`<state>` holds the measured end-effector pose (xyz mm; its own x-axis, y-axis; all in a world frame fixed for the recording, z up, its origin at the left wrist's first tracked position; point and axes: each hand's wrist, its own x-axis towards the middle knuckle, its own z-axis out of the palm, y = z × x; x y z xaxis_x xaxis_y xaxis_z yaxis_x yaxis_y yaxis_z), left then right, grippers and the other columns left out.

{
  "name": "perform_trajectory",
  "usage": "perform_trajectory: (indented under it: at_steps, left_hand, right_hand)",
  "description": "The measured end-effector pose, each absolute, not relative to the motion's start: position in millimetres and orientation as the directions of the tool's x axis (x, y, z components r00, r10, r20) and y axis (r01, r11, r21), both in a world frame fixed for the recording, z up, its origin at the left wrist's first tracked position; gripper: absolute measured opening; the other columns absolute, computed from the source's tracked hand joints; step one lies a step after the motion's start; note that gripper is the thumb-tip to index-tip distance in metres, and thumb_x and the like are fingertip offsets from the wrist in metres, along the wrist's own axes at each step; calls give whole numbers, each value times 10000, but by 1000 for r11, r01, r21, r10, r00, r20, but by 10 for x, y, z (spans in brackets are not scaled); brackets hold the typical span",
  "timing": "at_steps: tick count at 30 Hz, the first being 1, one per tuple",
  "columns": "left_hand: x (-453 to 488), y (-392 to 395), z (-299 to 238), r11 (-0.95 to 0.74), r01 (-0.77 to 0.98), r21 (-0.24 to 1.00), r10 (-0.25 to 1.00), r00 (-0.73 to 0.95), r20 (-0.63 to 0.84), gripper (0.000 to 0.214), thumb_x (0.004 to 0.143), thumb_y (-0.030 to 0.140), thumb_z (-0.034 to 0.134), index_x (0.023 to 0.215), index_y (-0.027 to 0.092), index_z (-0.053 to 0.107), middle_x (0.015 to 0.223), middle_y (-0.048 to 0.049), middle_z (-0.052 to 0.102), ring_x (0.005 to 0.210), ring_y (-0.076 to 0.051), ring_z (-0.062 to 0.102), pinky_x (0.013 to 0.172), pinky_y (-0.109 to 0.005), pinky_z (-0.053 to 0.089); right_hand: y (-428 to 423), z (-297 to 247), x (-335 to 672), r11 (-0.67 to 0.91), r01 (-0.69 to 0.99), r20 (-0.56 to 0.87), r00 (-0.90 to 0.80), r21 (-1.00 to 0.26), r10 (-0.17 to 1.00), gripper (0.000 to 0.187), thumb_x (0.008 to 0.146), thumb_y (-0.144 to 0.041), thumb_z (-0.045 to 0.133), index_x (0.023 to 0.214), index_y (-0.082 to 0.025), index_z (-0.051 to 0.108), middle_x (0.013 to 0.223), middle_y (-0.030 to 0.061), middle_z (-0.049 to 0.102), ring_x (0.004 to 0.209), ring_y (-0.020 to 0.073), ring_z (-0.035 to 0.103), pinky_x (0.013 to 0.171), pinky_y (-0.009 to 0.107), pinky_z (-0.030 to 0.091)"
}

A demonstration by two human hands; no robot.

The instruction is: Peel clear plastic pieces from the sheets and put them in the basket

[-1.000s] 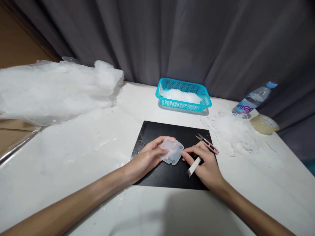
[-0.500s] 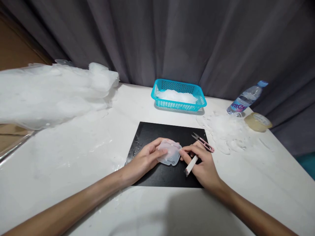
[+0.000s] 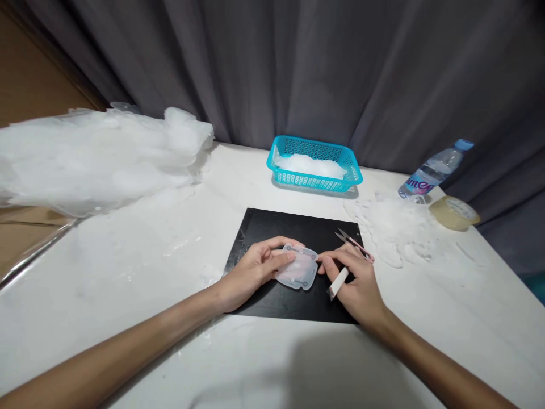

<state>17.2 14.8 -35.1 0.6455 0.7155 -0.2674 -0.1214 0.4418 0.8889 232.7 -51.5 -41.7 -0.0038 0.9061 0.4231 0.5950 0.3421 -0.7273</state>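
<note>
Between the thumb and fingers of my left hand [image 3: 266, 264] is a thin, translucent, frosted plastic piece [image 3: 298, 270] with rounded corners and small slots, held above a black mat [image 3: 293, 307]. My right hand [image 3: 355, 281] is closed around a slim white tool [image 3: 339, 283] with a dark end pointing down toward me; its exact kind is unclear. The right fingertips are at the right edge of the plastic piece; contact cannot be made out. Just behind the right hand are pink-handled thread snips [image 3: 360, 249], blades pointing up and left, partly hidden by the fingers.
A blue basket [image 3: 315, 183] at the back holds white translucent pieces. A large heap of similar pieces [image 3: 106, 159] covers the left side. To the right are loose plastic scraps [image 3: 400, 227], a water bottle [image 3: 436, 170] and a tape roll [image 3: 455, 213]. A grey curtain hangs behind.
The view has shifted slightly, so everything sits a little further right. The plastic piece has tilted a little in my left hand, and my right fingertips have drawn slightly back from its edge.
</note>
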Motion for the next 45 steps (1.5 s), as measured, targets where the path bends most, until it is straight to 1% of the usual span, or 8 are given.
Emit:
perform_trajectory:
  at_steps: [6,10,13,20,25,35,41,45]
  left_hand:
    - [171,159,-365,427,-122,896,734,626,-265,336,932,399,765,1173,171,714,1003,-66,773,866,-168,708,793,-254,526]
    - [182,151,-345,440,-123,889,755,588,-292,332,945,429,748,1120,149,723,946,-63,766,847,-158,704,793,-245,529]
    - [183,145,-319,442,-126,888,768,565,-302,329,947,438,743,1096,144,725,922,-57,751,842,-158,700,795,-251,536]
    - [168,147,-288,461,-153,874,759,578,-299,322,973,449,701,1078,145,716,960,-61,742,894,-177,703,848,-283,555]
    - [162,159,-286,485,-169,858,752,581,-310,390,1004,519,607,1079,148,699,1004,-115,769,956,-251,731,865,-351,559]
    - [133,130,-257,255,-35,966,764,620,-180,258,966,392,720,1131,195,690,1017,-58,819,865,-174,732,784,-259,490]
    - [144,102,-228,230,-81,970,733,670,-118,181,999,344,686,1111,204,660,1233,-97,793,1139,-217,732,1003,-313,481]
    - [142,74,-198,223,-106,969,726,682,-92,141,1018,308,660,1109,202,646,1255,-114,783,1191,-219,719,1067,-339,468]
  right_hand:
    - [-534,-459,2341,428,659,490,-101,-619,866,76,988,-190,659,936,-224,702,783,-6,688,783,182,556,758,355,416]
    - [-474,-488,2533,389,831,517,-147,-397,843,109,1008,-171,584,1016,-212,684,855,30,709,831,227,562,766,384,391]
    - [-397,-497,2784,263,926,453,-118,-271,884,137,1003,-252,585,1099,-185,656,987,85,698,928,280,596,802,410,417]
    - [-366,-450,3135,159,967,311,-91,-200,946,201,970,-276,565,1154,-217,619,1050,90,669,965,304,616,821,418,438]
    - [-387,-439,3183,165,960,246,-108,-225,963,179,936,-199,536,1083,-240,630,1025,73,668,965,294,620,822,410,434]
    - [-221,-593,3135,148,952,333,-52,-268,942,195,1006,-267,484,1102,-212,644,1025,107,679,965,317,641,828,442,462]
    - [-126,-609,3043,166,900,439,30,-402,898,322,1018,-351,505,1291,-184,533,1196,156,615,974,285,632,854,425,501]
    - [-215,-483,3117,6,937,351,124,-348,928,308,989,-511,534,1065,-215,574,1068,113,622,893,278,641,718,371,467]
